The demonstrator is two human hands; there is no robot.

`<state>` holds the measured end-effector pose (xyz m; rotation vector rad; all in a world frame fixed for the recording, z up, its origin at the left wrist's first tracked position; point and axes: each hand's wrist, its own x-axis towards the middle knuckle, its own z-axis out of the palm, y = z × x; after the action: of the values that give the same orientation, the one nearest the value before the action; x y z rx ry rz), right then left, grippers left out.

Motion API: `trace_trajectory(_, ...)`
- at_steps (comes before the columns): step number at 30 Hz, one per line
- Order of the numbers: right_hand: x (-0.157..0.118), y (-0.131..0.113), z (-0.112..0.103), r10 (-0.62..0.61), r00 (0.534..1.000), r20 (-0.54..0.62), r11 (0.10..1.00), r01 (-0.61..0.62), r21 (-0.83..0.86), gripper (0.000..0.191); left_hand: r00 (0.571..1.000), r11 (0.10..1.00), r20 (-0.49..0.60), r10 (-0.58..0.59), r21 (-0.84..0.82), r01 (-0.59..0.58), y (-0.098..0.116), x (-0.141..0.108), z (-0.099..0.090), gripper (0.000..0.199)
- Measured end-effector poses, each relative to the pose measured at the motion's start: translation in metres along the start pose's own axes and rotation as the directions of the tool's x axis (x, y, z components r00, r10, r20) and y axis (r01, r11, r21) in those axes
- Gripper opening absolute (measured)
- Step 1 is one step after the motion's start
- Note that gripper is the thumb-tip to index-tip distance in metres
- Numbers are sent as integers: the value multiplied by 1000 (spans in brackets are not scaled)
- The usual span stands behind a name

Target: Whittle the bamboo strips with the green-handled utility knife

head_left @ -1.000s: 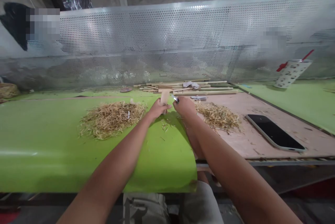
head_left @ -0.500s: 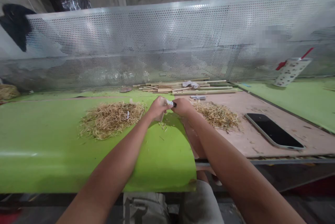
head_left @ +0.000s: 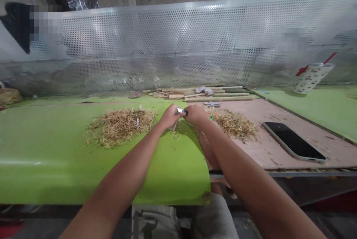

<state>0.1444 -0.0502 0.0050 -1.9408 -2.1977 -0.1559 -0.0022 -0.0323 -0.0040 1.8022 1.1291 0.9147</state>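
My right hand (head_left: 196, 115) is closed round a utility knife. The knife's bright blade (head_left: 180, 110) points left out of the fist, and a bit of green (head_left: 211, 118) shows at the other end of the fist. Right beside it, my left hand (head_left: 168, 117) is closed, its thumb by the blade. A pale piece (head_left: 173, 126) shows below the left fingers; its kind is hidden. A heap of straw-like strips (head_left: 122, 126) lies left of my hands, and a second heap (head_left: 232, 124) lies to the right, partly behind my right forearm.
Pale sticks (head_left: 220, 98) and folded scraps (head_left: 204, 90) lie behind my hands. A phone (head_left: 294, 141) rests on the pink board (head_left: 270, 110). A patterned tumbler (head_left: 314, 79) with a red straw leans at the right. A perforated metal screen (head_left: 167, 45) closes off the back of the green-covered table (head_left: 55, 164).
Both hands stay together in nearly the same place. The blade catches more light, and green now shows by the right wrist. The view has shifted slightly.
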Motion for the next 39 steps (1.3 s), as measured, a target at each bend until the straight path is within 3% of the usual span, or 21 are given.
trace_trajectory(14, -7, -19, -2, 197, 980, -25, 976, -194, 99, 34, 996, 989, -89, -22, 143, 35, 5, -3, 2, 24)
trace_trajectory(18, -6, -21, -2, 230, 971, -60, 966, -221, 137, 33, 988, 994, -152, 1, 108, 15, 1, 2, 7, 25)
trace_trajectory(22, -2, -12, -1, 209, 973, -99, 967, -190, 172, 29, 982, 999, -182, 49, 2, -49, 0, 5, 7, 37)
trace_trajectory(28, 3, 8, 4, 253, 934, -253, 915, -146, 376, 39, 992, 997, -102, 79, 5, -78, 3, 5, 6, 44)
trace_trajectory(32, 3, 8, 4, 105, 960, -261, 900, 19, 435, 34, 997, 998, -42, 63, 20, -63, 2, 6, 7, 36)
trace_trajectory(34, 3, 6, 3, 80, 962, -261, 903, 41, 427, 28, 999, 999, 11, 51, 13, -51, 0, 6, 6, 35)
trace_trajectory(39, 3, 10, 4, 217, 920, -327, 881, -40, 471, 33, 989, 998, 147, 7, 53, -15, -1, 1, 0, 40)
